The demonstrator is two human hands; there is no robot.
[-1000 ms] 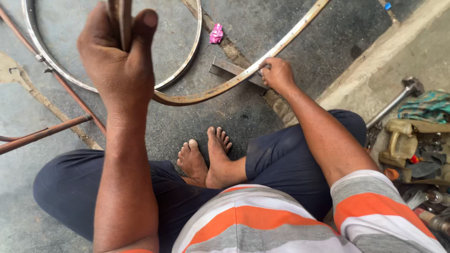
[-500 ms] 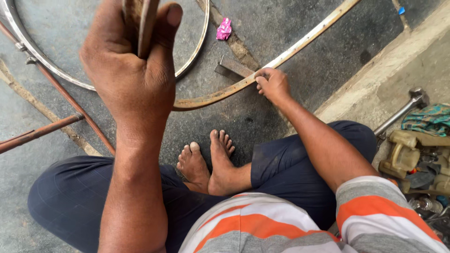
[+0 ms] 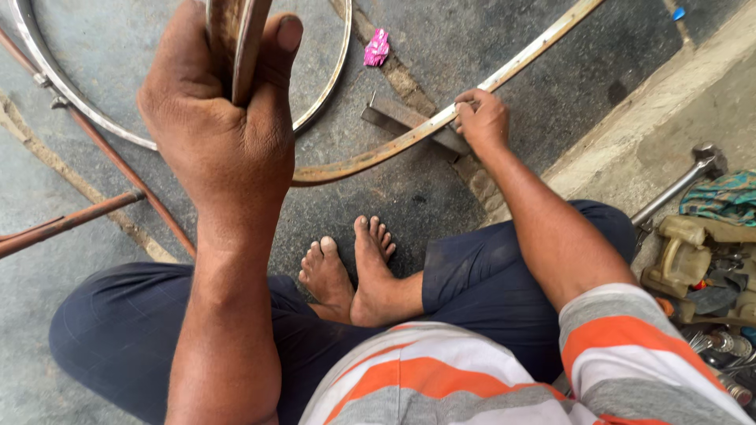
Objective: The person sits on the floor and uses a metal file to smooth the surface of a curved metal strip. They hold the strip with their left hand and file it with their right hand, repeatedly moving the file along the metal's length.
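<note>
1. The person sits cross-legged on the floor [image 3: 441,189], bare feet [image 3: 350,275] tucked together in front of the body.
2. The left hand [image 3: 216,130] is raised high, close to the camera, forearm nearly upright. Its fingers are wrapped tight round a rusty handle [image 3: 236,47], thumb pressed along the right side. The top of the handle runs out of view, so what tool it belongs to cannot be told.
3. The right hand [image 3: 482,120] is stretched out low to the floor, arm straight, well apart from the left. It is closed on a curved strip [image 3: 378,153] of rusty metal, fingers over the top, pinning it down.
4. The strip arcs from the upper right, under the right hand, and ends below the raised left hand.
5. Just where the right hand grips, the strip crosses a flat iron block [image 3: 409,126] lying on the floor.
6. A shiny rim [image 3: 331,79] lies flat beyond the left hand, partly hidden by it.
7. Thin rusty rods [image 3: 87,216] lie on the left.
8. A pink wrapper [image 3: 376,49] lies beyond the block.
9. On the raised ledge at right sit a hammer [image 3: 677,185], a cloth [image 3: 724,197] and a heap of parts [image 3: 701,267].
</note>
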